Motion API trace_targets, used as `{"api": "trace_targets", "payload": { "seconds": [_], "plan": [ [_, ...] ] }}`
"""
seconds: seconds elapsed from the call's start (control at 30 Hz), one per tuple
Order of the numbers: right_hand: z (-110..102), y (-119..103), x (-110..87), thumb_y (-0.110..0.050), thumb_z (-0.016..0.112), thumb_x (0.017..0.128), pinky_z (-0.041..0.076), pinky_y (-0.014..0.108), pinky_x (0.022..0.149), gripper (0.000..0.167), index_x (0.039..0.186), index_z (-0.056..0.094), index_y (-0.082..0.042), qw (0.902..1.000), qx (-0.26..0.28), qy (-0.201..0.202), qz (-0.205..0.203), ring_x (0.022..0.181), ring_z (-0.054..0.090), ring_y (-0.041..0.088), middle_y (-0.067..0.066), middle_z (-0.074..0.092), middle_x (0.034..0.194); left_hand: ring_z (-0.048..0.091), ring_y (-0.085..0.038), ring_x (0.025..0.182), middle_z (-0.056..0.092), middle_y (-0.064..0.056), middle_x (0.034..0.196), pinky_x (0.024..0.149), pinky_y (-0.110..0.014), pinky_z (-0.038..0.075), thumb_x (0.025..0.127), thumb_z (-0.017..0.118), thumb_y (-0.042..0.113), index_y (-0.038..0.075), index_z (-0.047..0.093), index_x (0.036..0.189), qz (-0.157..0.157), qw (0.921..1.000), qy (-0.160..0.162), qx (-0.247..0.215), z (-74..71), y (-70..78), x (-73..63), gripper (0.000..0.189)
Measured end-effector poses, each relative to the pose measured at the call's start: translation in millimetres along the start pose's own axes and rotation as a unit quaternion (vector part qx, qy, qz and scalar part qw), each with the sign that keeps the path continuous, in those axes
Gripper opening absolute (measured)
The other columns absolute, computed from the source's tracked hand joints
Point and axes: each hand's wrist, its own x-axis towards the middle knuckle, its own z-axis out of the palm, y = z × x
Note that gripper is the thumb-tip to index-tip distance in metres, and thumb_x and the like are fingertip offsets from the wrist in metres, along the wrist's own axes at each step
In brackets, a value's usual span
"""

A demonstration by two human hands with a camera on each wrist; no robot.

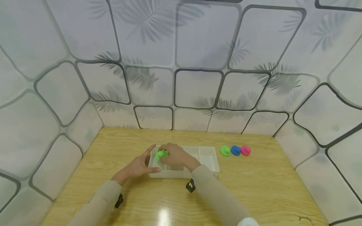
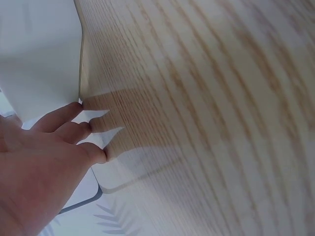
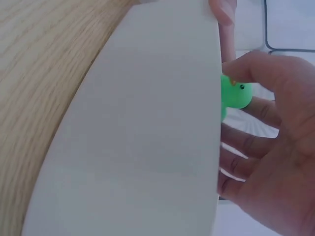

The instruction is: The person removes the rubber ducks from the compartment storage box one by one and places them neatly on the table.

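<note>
A white divided box (image 1: 172, 174) stands on the wooden table. Over its leftmost compartment, my right hand (image 1: 176, 155) pinches a green rubber duck (image 1: 161, 154) between thumb and fingers. The right wrist view shows the duck's head (image 3: 239, 94) above the box's wall (image 3: 133, 123); its lower part is hidden behind that wall. At the box's left end rests my left hand (image 1: 138, 166), thumb near the front edge and index finger along the back corner. In the left wrist view its other fingers (image 2: 69, 132) extend beside the box, loosely straight.
To the right of the box, a second green duck (image 1: 225, 150), a blue duck (image 1: 236, 150) and a pink duck (image 1: 246, 150) sit in a row on the table (image 1: 254, 188). Patterned fabric walls (image 1: 198, 88) enclose the table at the back and sides.
</note>
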Motion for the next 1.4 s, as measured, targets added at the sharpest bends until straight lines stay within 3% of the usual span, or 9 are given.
{"api": "trace_targets", "payload": {
  "seconds": [0.3, 0.4, 0.5, 0.63, 0.93, 1.2, 1.4],
  "plan": [
    [-6.7, 9.8, -4.5, -0.029, 0.068, 0.091, 0.051, 0.027, 0.076, 0.039, 0.128, 0.066, -0.018, 0.995, 0.082, 0.053, -0.022, 0.098, 0.06, 0.018, -0.002, 0.06, 0.115, 0.044, -0.047, 0.135, 0.041, -0.023, 0.153, 0.103, -0.069, 0.037, 0.084, 0.076, 0.058, 0.042, 0.001, 0.162, -0.007, 0.9998, 0.006, 0.019, -0.4, 0.7, 0.2, 0.109],
    [-9.4, 12.9, -6.9, -0.026, 0.069, 0.089, 0.053, 0.027, 0.077, 0.037, 0.125, 0.067, -0.016, 0.9914, 0.109, 0.069, -0.027, 0.098, 0.06, 0.019, 0.0, 0.059, 0.113, 0.046, -0.045, 0.134, 0.043, -0.023, 0.152, 0.103, -0.068, 0.038, 0.084, 0.076, 0.058, 0.04, 0.002, 0.162, -0.009, 0.9998, 0.007, 0.019, -0.6, 1.2, 0.2, 0.109],
    [-11.7, 17.6, -9.8, -0.021, 0.07, 0.088, 0.054, 0.027, 0.077, 0.036, 0.124, 0.068, -0.016, 0.9876, 0.133, 0.078, -0.029, 0.091, 0.062, 0.018, 0.002, 0.057, 0.116, 0.05, -0.04, 0.131, 0.047, -0.019, 0.15, 0.104, -0.066, 0.038, 0.084, 0.077, 0.057, 0.044, 0.001, 0.161, -0.008, 0.9998, 0.006, 0.016, -0.8, 1.6, 0.0, 0.109],
    [-14.3, 26.1, -13.8, -0.018, 0.072, 0.088, 0.055, 0.027, 0.077, 0.035, 0.123, 0.069, -0.017, 0.9831, 0.16, 0.086, -0.024, 0.082, 0.064, 0.017, 0.005, 0.056, 0.124, 0.05, -0.041, 0.131, 0.048, -0.019, 0.149, 0.104, -0.068, 0.037, 0.085, 0.076, 0.056, 0.041, 0.0, 0.162, -0.004, 0.9998, 0.006, 0.017, -1.1, 1.6, 0.0, 0.109],
    [-24.7, 42.1, -25.5, -0.013, 0.077, 0.088, 0.054, 0.033, 0.083, 0.039, 0.126, 0.07, -0.013, 0.9692, 0.222, 0.106, -0.005, 0.098, 0.062, 0.018, 0.006, 0.06, 0.128, 0.047, -0.044, 0.134, 0.047, -0.022, 0.15, 0.106, -0.069, 0.033, 0.084, 0.077, 0.056, 0.039, 0.001, 0.162, -0.007, 0.9998, 0.009, 0.017, -0.9, 0.3, 1.9, 0.11],
    [-33.6, 59.3, -42.9, -0.012, 0.076, 0.09, 0.055, 0.035, 0.085, 0.037, 0.127, 0.069, -0.01, 0.9617, 0.237, 0.138, 0.008, 0.1, 0.065, 0.021, 0.01, 0.062, 0.128, 0.048, -0.045, 0.133, 0.045, -0.025, 0.151, 0.106, -0.067, 0.036, 0.084, 0.077, 0.056, 0.041, 0.001, 0.162, -0.003, 0.9995, 0.011, 0.028, -0.2, -0.4, 0.6, 0.11],
    [-42.2, 78.5, -60.8, -0.016, 0.075, 0.091, 0.054, 0.036, 0.084, 0.04, 0.13, 0.068, -0.011, 0.9621, 0.217, 0.164, 0.023, 0.096, 0.064, 0.019, 0.008, 0.062, 0.127, 0.04, -0.049, 0.138, 0.035, -0.031, 0.155, 0.106, -0.068, 0.035, 0.084, 0.075, 0.059, 0.046, -0.002, 0.16, -0.002, 0.9994, 0.007, 0.034, 0.0, -0.5, -0.8, 0.109]
  ]
}}
